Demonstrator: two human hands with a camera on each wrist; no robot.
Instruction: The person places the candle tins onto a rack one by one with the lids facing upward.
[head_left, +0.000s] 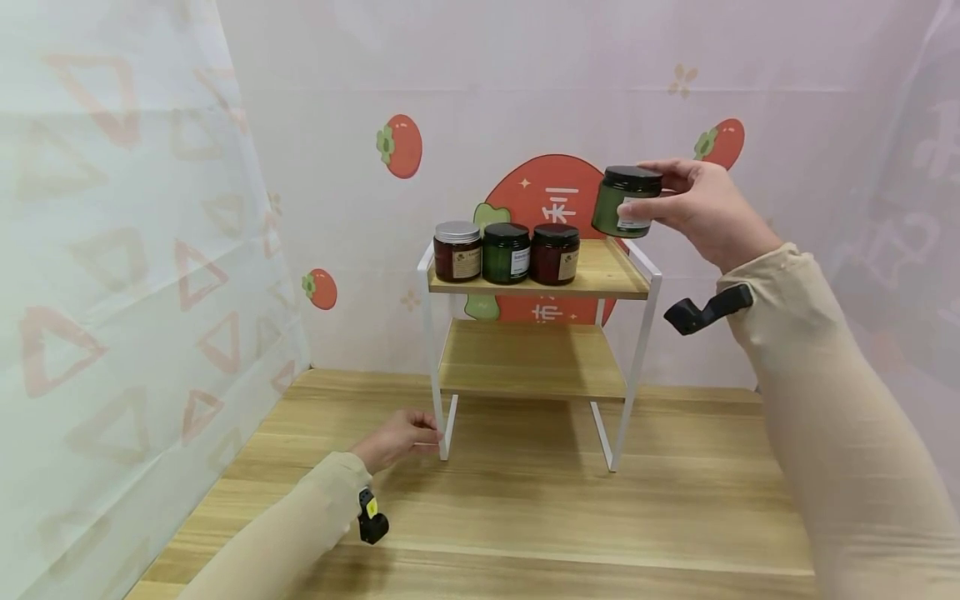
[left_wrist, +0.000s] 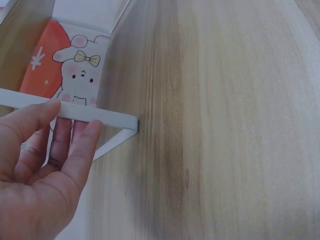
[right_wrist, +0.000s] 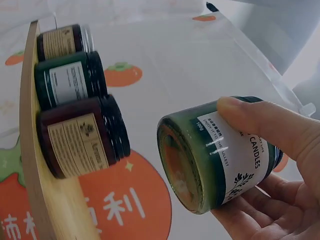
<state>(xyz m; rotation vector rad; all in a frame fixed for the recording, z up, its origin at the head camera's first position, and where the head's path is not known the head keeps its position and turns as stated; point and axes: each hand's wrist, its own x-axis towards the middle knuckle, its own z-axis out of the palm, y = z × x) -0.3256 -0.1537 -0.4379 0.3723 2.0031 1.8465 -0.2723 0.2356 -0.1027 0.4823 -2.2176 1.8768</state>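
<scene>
My right hand (head_left: 697,204) grips a green candle jar (head_left: 611,208) with a black lid, above the right end of the shelf's top board (head_left: 600,271). In the right wrist view its white label reads "CANDLES" and the thumb lies across the label. Three jars stand side by side on the top board: a dark red one with a silver lid (head_left: 457,254), a green one with a black lid (head_left: 506,254), and a dark red one with a black lid (head_left: 553,257). Low down, my left hand (head_left: 401,437) pinches the shelf's white front left leg (left_wrist: 120,119) between thumb and fingers.
The two-tier shelf has a lower wooden board (head_left: 532,362) and white metal legs. It stands on a wood-grain table (head_left: 525,517). Behind it hangs a pale cloth (head_left: 337,167) printed with red fruit, and another printed sheet (head_left: 135,275) hangs at the left.
</scene>
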